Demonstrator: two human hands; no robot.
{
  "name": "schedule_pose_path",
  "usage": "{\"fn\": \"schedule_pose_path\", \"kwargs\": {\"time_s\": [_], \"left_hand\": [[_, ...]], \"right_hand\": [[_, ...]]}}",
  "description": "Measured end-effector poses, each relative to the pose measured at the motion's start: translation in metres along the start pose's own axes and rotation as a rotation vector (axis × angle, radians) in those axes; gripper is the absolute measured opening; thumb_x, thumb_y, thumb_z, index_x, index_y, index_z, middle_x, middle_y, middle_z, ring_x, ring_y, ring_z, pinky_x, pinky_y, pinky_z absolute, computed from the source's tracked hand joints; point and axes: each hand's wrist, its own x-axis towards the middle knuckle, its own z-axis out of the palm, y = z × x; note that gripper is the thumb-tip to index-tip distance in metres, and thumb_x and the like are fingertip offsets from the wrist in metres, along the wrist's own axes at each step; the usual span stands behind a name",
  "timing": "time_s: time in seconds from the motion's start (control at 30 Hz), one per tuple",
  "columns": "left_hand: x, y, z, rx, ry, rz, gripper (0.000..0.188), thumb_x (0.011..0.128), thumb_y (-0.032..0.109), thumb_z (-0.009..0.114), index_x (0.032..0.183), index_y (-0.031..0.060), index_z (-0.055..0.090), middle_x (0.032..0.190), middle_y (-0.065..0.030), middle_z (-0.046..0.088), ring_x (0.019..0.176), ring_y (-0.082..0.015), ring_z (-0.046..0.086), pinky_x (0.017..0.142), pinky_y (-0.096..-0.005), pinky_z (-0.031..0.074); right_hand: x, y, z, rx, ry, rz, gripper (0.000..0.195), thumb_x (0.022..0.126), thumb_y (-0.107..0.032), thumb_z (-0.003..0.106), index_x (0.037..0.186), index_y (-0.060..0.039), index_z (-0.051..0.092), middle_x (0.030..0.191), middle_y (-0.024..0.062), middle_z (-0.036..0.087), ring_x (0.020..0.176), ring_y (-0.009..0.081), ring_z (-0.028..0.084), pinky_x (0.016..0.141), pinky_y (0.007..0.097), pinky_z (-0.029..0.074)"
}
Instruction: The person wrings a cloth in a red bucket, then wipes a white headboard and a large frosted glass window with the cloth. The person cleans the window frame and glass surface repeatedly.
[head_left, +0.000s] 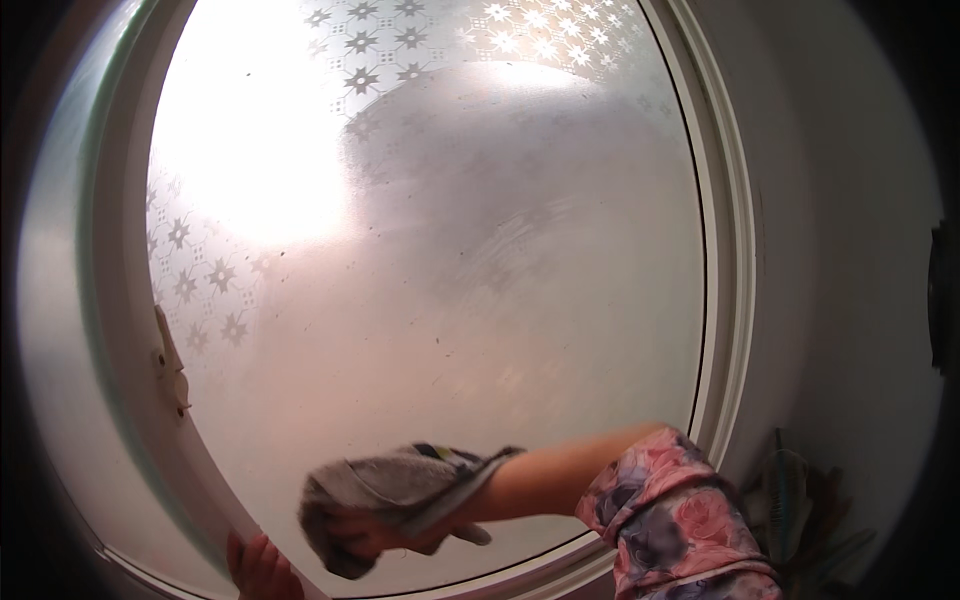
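A grey cloth (375, 480) is bunched in my right hand (375, 529), low in front of a frosted window pane (480, 352). Loose folds of it lie over the hand and wrist and partly hide the fingers. At the lower left, my left hand (264, 568) has its fingers hooked over the white window frame (202, 480). Higher on that frame is a cream window latch (174, 375). Star-shaped patterns show on the upper and left parts of the glass, with streaks and small dark specks across its middle.
The right side of the frame (724, 247) meets a grey wall (840, 225). In the dim lower right corner stand a brush (780, 502) and other items too dark to name. A dark object (937, 296) is at the far right rim.
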Motion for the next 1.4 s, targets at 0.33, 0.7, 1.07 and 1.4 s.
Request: {"fn": "schedule_pose_path", "kwargs": {"time_s": [0.33,0.7,1.07,1.4], "left_hand": [[-0.031,-0.030,-0.025,0.328,-0.078,0.255,0.014,0.072,0.009,0.046,0.076,0.0032,0.059,0.092,-0.0115,0.060,0.100,-0.0290,0.055,0.101,-0.0519,0.025],[-0.003,0.001,-0.010,0.017,0.041,0.038,0.018,0.073,0.015,0.045,0.074,0.0029,0.058,0.088,-0.0119,0.060,0.094,-0.0303,0.055,0.101,-0.0525,0.024],[0.002,0.008,-0.006,-0.034,0.070,0.010,0.020,0.079,0.018,0.045,0.077,0.0035,0.059,0.088,-0.0111,0.060,0.095,-0.0286,0.055,0.101,-0.0526,0.025],[0.002,0.003,-0.007,0.004,0.047,-0.022,0.013,0.078,0.015,0.050,0.078,0.0060,0.059,0.093,-0.0103,0.060,0.097,-0.0281,0.054,0.100,-0.0530,0.026]], "right_hand": [[-0.006,0.197,-0.237,-0.770,0.515,0.682,0.078,0.057,-0.063,0.067,0.114,-0.0098,0.054,0.112,0.0163,0.054,0.107,0.0295,0.049,0.093,0.0411,0.036],[-0.283,0.148,-0.329,-0.628,0.650,1.333,0.070,0.068,-0.064,0.058,0.109,-0.0062,0.059,0.107,0.0164,0.060,0.102,0.0322,0.055,0.088,0.0371,0.042],[-0.211,0.094,-0.256,-0.840,0.718,1.074,0.067,0.065,-0.058,0.066,0.096,0.0010,0.061,0.087,0.0198,0.062,0.082,0.0340,0.060,0.075,0.0418,0.046],[-0.083,-0.098,0.003,-0.327,0.046,0.864,0.040,0.076,-0.037,0.052,0.113,-0.0228,0.056,0.108,0.0081,0.052,0.093,0.0311,0.050,0.085,0.0476,0.038]]}}
